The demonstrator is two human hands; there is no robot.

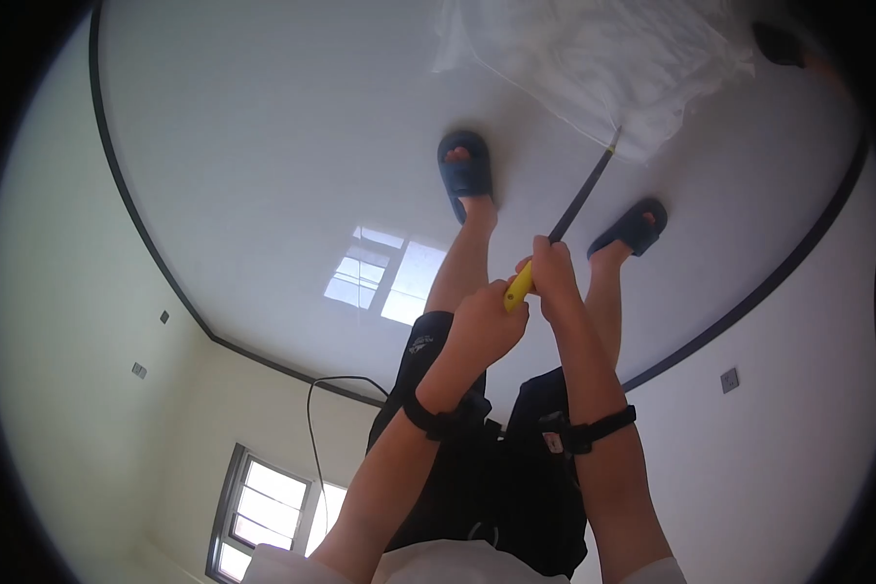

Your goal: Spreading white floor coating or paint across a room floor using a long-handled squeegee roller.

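My left hand point(488, 323) is wrapped around the yellow end of a long, thin pole point(582, 193). Just beyond it, my right hand point(553, 274) grips the same pole higher up. From there its dark shaft runs away from me to a yellow ring and a narrow, pale far end. That end meets the near edge of a crumpled, translucent plastic sheet point(598, 66) in the picture; whether it touches the sheet, I cannot tell. The sheet lies at the top, partly cut off by the frame.
My slippered feet point(466, 171) stand apart on the glossy pale floor point(277, 182). A dark slipper or shoe point(777, 44) shows at the upper right. Dark skirting point(128, 212) edges the walls. Behind me a black cable point(309, 416) hangs near a window point(266, 504).
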